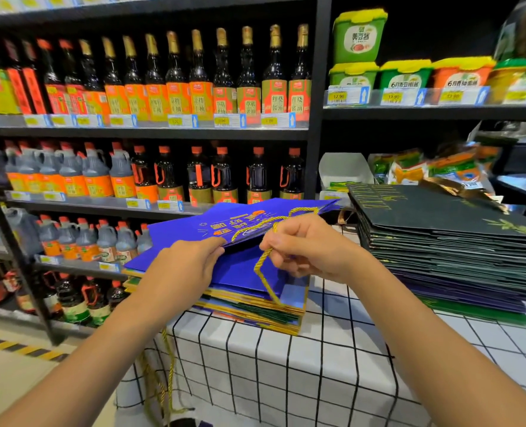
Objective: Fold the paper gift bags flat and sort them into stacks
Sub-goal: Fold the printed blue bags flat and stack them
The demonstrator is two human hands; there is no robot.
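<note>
blue paper gift bag (243, 223) lies flat atop the near-left blue stack (255, 306), long axis running far-right. your left hand (183, 266) pinches its near edge; your right hand (311, 248) pinches the gold cord handle (263, 274) just beside.

Two bare forearms and hands: left hand (185, 266), right hand (312, 248). Short, plain fingernails show on the right thumb.
</note>
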